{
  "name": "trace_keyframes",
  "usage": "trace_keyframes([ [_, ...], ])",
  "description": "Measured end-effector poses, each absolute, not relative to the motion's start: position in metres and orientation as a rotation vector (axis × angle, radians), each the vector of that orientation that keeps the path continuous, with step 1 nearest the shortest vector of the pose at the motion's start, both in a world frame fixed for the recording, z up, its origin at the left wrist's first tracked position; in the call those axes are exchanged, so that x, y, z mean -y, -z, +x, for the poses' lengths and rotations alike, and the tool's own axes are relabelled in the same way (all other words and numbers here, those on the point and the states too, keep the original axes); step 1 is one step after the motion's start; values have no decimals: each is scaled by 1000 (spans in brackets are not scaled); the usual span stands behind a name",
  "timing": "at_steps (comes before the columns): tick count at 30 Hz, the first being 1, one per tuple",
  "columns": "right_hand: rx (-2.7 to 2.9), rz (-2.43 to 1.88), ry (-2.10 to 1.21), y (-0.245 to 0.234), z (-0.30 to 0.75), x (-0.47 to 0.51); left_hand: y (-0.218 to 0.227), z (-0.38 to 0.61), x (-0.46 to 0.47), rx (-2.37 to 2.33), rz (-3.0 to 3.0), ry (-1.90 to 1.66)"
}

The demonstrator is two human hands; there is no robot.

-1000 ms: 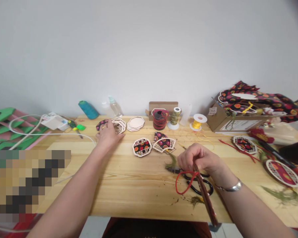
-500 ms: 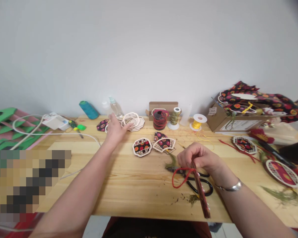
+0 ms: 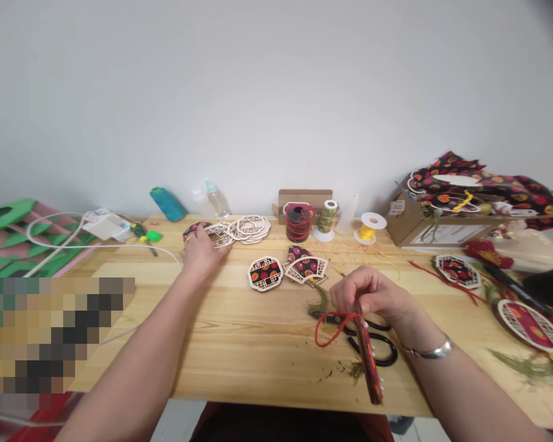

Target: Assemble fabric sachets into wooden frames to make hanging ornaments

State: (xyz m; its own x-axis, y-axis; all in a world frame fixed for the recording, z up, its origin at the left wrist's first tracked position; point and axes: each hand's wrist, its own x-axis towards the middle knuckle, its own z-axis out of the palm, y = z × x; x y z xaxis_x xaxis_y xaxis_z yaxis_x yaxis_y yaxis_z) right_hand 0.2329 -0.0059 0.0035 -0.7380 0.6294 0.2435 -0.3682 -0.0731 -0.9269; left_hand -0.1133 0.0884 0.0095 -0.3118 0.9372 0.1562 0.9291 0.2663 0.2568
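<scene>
My left hand (image 3: 201,250) reaches to the far left of the wooden table (image 3: 239,344) and rests on a stack of cut-out wooden frames (image 3: 221,234), next to a patterned fabric piece (image 3: 192,231). Its fingers curl down over the stack. My right hand (image 3: 371,296) is closed near the table's middle, pinching a flat ornament seen edge-on (image 3: 367,363) with a red cord loop (image 3: 332,326). More wooden frames (image 3: 251,228) lie beside the stack. Two finished pieces, an octagonal one (image 3: 265,273) and a fan-shaped one (image 3: 306,267), lie between my hands.
Black scissors (image 3: 376,347) lie under my right hand. Along the back stand a teal thread cone (image 3: 167,204), clear bottles (image 3: 215,197), red cord (image 3: 297,223), a green spool (image 3: 325,218) and a yellow spool (image 3: 369,226). A cardboard box of fabric (image 3: 424,224) sits right; white cables (image 3: 64,242) left.
My left hand reached right to the wooden frames, then came back left onto the stack by the fabric piece. My right hand tilted the ornament and its red loop shifted slightly left.
</scene>
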Motion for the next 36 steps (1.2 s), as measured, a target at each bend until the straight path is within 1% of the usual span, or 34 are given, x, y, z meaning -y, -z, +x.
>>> trace_keyframes([
  [5,1480,-299,-1868,-3,232,7,-25,-115,-89,-2588,1749,-641],
  [8,1435,-320,-1858,-3,232,7,-31,-104,-95,-2549,1759,-708],
  [15,1384,-361,-1849,-5,230,9,-25,-91,-105,-2302,2001,-627],
  [19,1289,-415,-1804,-10,228,15,-22,-117,-94,-2405,1984,-613],
  [22,1172,-445,-1783,-19,223,23,-15,-133,-82,-2413,2017,-507],
  [28,1224,-319,-1813,-26,219,30,10,-126,-75,-2376,2083,-359],
  [30,1204,-382,-1795,-25,220,28,15,-123,-76,-2390,2069,-343],
  [36,946,-809,-1757,-23,216,12,15,-120,-77,-2449,2012,-375],
])
